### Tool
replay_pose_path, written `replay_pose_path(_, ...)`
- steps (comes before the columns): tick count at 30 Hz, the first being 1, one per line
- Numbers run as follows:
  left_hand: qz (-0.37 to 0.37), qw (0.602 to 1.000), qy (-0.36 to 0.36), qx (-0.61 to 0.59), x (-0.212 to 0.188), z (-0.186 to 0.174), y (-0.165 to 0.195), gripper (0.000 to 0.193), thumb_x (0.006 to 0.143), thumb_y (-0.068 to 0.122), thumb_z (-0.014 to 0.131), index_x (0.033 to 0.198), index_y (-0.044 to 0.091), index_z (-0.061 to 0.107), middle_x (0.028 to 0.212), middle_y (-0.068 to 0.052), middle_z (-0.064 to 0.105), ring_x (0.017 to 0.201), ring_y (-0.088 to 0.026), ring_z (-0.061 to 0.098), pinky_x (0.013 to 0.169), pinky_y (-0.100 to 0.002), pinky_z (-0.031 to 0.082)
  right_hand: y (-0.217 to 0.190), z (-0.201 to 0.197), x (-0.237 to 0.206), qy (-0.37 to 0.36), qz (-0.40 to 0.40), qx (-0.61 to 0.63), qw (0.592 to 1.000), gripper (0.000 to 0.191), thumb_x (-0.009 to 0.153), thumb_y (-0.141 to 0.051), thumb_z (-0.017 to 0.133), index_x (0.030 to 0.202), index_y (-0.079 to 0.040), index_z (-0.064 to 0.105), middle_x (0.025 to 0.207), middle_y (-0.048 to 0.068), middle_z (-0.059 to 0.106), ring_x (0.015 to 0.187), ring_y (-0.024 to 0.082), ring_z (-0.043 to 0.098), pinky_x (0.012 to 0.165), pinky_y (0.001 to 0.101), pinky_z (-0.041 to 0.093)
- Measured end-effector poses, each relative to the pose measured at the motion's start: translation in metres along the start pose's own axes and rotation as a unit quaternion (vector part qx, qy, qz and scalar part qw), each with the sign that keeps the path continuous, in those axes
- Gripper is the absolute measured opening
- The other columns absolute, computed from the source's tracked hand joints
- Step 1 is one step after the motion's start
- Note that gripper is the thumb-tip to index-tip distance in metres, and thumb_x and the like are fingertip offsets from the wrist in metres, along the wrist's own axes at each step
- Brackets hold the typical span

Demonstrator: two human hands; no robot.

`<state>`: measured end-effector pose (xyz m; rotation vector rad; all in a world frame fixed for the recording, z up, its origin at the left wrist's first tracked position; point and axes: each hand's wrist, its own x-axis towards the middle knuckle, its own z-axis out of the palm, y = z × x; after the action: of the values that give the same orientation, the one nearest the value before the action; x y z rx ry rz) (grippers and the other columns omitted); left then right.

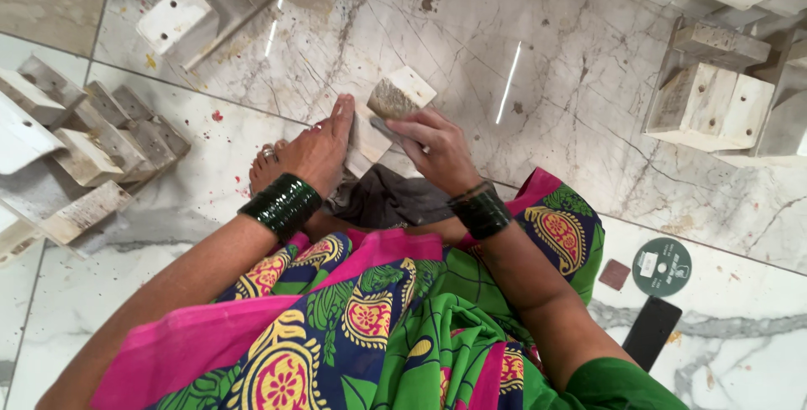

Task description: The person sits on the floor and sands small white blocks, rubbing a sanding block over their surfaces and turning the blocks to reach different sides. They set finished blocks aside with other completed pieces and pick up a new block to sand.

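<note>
The left hand (pixel 315 154) pressed flat against the wooden block (pixel 382 116); the right hand (pixel 433 145) gripped sandpaper (pixel 391 99) on it. Fingertips risked abrasion if the block slipped.

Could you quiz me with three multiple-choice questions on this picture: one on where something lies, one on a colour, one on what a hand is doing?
1. Where does the round green disc lie?
A. on the floor at right
B. on the block
C. in a hand

2. What colour are the stacked bangles?
A. red
B. dark green
C. white

3. What is the right hand doing?
A. hanging free
B. resting on cloth
C. pressing on the pale wooden block

Answers: A, it sits on marble beside a dark flat rectangle; B, both wrists show glossy green; C, its fingers lie against the block.
</note>
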<state>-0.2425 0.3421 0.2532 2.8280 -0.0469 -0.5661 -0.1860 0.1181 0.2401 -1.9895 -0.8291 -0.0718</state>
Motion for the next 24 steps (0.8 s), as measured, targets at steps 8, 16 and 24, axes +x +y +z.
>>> replay_pose_path(8,0.022,0.999,0.017,0.018,0.002,0.001,0.002,0.079,0.09,0.001,0.05,0.161,0.006,0.017,0.157,-0.016,0.042,0.104,-0.041,0.067,0.085,-0.055,0.055,0.007,-0.018,0.005,-0.073,0.014,0.031,0.997,0.026,0.091,-0.002,0.07,0.114,-0.009,0.077,0.1,0.011,0.072,0.084,0.025,0.072,0.074,0.0354,0.058)
replay_pose_path(16,0.077,0.992,0.096,-0.013,0.015,0.01,0.004,0.083,0.08,-0.005,0.055,0.156,0.003,0.025,0.158,-0.017,0.042,0.107,-0.041,0.066,0.087,-0.049,0.056,0.008,-0.006,0.011,0.012,0.017,-0.013,1.0,0.023,0.092,-0.003,0.071,0.114,-0.006,0.077,0.101,0.013,0.071,0.086,0.029,0.071,0.075,0.0363,0.057)
replay_pose_path(24,0.076,0.993,0.08,-0.035,0.009,-0.011,0.011,0.086,0.076,-0.009,0.053,0.156,0.004,0.025,0.157,-0.017,0.041,0.102,-0.043,0.066,0.087,-0.049,0.055,0.007,-0.022,0.008,-0.008,0.066,0.048,0.997,0.02,0.091,-0.003,0.072,0.11,-0.007,0.078,0.099,0.01,0.074,0.078,0.02,0.072,0.066,0.0322,0.057)
